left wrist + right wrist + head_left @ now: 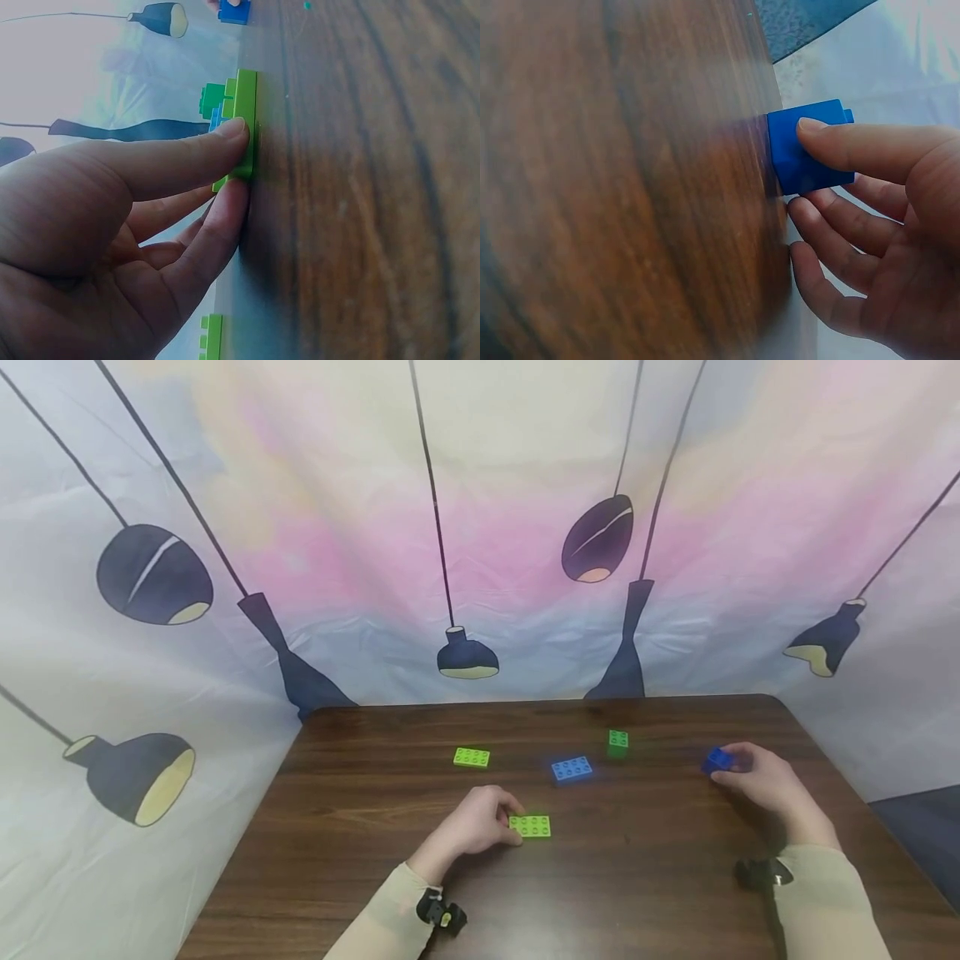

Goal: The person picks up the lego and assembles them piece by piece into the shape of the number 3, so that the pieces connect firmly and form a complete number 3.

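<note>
My left hand (477,821) pinches the left end of a lime-green toy brick (535,827) between thumb and fingers, low at the tabletop; the left wrist view shows this brick (246,101) flat against the wood. Toward the table's right side, my right hand (767,779) grips a small dark blue toy brick (717,761). In the right wrist view the thumb lies across one face of that blue brick (802,161), with fingers behind it. A lighter blue brick (572,769) lies beyond the left hand, studs up.
Another lime-green brick (471,757) lies farther back, left of the lighter blue one. A small green brick (618,743) stands near the back edge. The brown wooden table (637,893) meets a lamp-patterned cloth (360,527) behind it.
</note>
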